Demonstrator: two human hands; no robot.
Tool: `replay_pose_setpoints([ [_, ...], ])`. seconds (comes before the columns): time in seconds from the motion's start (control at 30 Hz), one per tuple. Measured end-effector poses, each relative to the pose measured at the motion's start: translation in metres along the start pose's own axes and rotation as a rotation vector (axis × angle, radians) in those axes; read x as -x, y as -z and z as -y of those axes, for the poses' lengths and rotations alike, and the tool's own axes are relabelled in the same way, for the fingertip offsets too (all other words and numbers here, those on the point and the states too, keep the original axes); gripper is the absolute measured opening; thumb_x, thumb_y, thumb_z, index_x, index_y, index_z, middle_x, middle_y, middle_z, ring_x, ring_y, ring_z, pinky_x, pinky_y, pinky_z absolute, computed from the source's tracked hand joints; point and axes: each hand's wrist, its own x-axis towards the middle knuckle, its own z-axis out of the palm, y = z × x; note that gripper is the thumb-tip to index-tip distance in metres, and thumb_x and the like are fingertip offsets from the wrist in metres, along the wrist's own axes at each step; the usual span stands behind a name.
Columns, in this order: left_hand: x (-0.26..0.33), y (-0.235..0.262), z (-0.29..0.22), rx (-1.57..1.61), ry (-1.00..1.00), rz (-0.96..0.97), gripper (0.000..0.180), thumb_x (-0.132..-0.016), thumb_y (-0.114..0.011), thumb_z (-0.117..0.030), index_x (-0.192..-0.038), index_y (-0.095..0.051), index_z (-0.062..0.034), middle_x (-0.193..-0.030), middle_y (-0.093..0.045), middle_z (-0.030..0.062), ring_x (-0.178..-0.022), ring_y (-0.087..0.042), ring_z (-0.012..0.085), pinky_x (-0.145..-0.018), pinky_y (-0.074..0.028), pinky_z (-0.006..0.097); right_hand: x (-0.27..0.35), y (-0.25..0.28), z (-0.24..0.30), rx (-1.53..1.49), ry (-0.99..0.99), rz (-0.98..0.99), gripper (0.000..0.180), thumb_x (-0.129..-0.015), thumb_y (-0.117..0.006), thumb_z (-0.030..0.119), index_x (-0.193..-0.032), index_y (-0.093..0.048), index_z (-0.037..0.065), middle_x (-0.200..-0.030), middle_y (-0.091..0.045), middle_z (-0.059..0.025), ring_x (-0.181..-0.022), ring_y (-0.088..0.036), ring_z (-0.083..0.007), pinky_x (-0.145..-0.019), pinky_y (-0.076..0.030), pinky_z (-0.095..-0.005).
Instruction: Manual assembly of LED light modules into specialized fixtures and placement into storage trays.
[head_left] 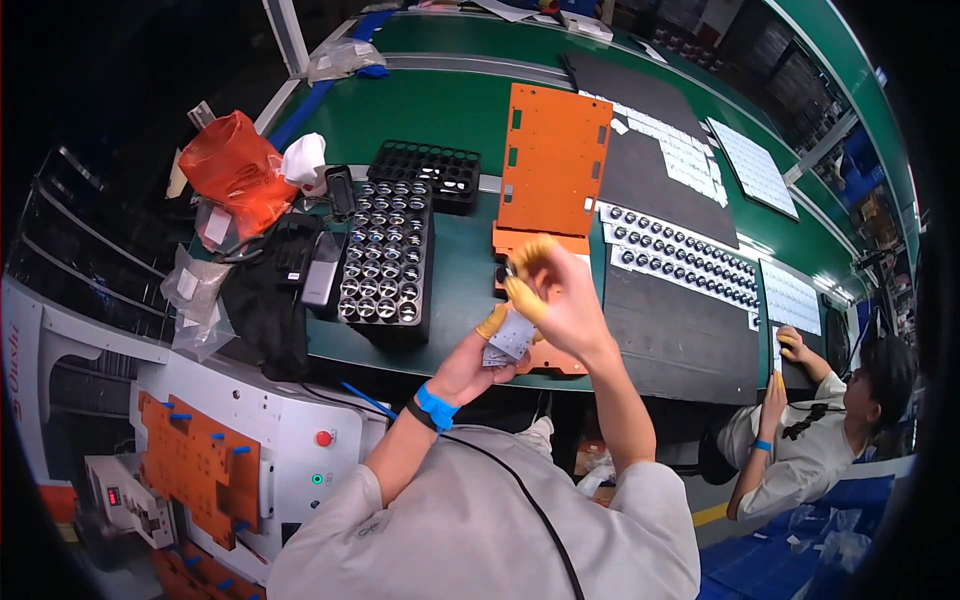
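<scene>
Hands meet just above the near edge of the green workbench (455, 290). The left hand (470, 365), a blue band at its wrist, is curled round a small pale perforated card (508, 338), thumb and yellow-capped finger pinching its edge. The right hand (560, 300) hovers just above the card, fingers in yellow cots drawn together; a small dark part (503, 272) sits at its fingertips, though whether it is truly gripped I cannot tell. Beneath both hands lies an orange fixture plate (552, 160), reaching away across the bench. To the left of it a black tray (385, 262) of shiny round lenses stands beside an empty black tray (432, 168). Farther left sit an orange plastic bag (235, 170) and some dark clutter. To the right, white strips of small dark rings (680, 255) lie on dark mats. At the far right another person (800, 440) leans over the same bench.
</scene>
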Motion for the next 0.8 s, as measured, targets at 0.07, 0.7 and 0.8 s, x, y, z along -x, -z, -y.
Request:
replay_pose_setpoints([
  [0.07, -0.002, 0.012, -0.002, -0.058, -0.005, 0.049, 0.044, -0.108, -0.047, -0.045, -0.133, -0.057, -0.0104, -0.118, -0.066, 0.0056, -0.094, -0.065, 0.0161, -0.071, -0.050, 0.029, 0.032, 0.011, -0.002, 0.017, -0.022, 0.014, 0.017, -0.085, -0.073, 0.003, -0.099, -0.065, 0.001, -0.074, -0.052, 0.0053, -0.064, -0.042, -0.0010, -0.056, -0.034, -0.0198],
  [0.7, -0.005, -0.006, -0.009, -0.255, -0.159, 0.207, 0.058, -0.099, -0.067, -0.030, -0.146, -0.047, -0.0025, -0.140, -0.059, 0.0096, -0.124, -0.063, 0.0226, -0.106, -0.053, 0.039, 0.089, 0.027, -0.046, -0.053, -0.056, -0.078, 0.025, -0.086, -0.073, 0.004, -0.111, -0.073, 0.000, -0.076, -0.058, 0.0037, -0.062, -0.045, -0.0028, -0.057, -0.037, -0.0204],
  [0.8, 0.001, -0.012, -0.010, -0.371, -0.233, 0.194, 0.056, -0.095, -0.074, -0.020, -0.143, -0.053, -0.0031, -0.131, -0.064, 0.0065, -0.118, -0.066, 0.0197, -0.098, -0.057, 0.032, 0.089, 0.027, -0.042, -0.019, -0.026, -0.072, 0.027, -0.085, -0.073, 0.004, -0.112, -0.073, 0.001, -0.073, -0.056, 0.0046, -0.060, -0.044, -0.0030, -0.056, -0.036, -0.0204],
])
